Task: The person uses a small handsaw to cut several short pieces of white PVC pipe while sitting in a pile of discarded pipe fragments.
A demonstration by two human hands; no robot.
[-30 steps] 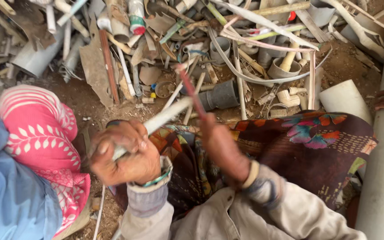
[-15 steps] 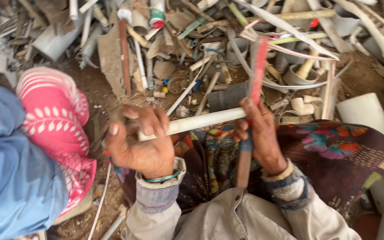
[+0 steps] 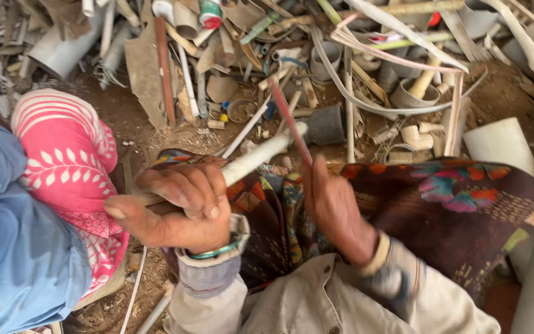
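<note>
My left hand (image 3: pixel 177 207) is closed around one end of a short white plastic pipe (image 3: pixel 261 153) that points up and to the right over my lap. My right hand (image 3: pixel 335 207) grips a thin red-handled tool (image 3: pixel 290 120), its blade rising up and left, close beside the pipe's far end. Both hands sit above a dark patterned cloth (image 3: pixel 452 204) with red, blue and pink flowers that covers my knees. A green bangle is on my left wrist.
A heap of scrap plastic pipes, fittings and strips (image 3: pixel 366 68) covers the dirt ground ahead. A large white pipe (image 3: pixel 502 145) lies at the right. Another person in pink patterned and blue clothing (image 3: pixel 57 185) sits close on the left.
The pipe has tilted from near level to pointing up-right. My right hand has drawn back toward me, with the red tool swinging left.
</note>
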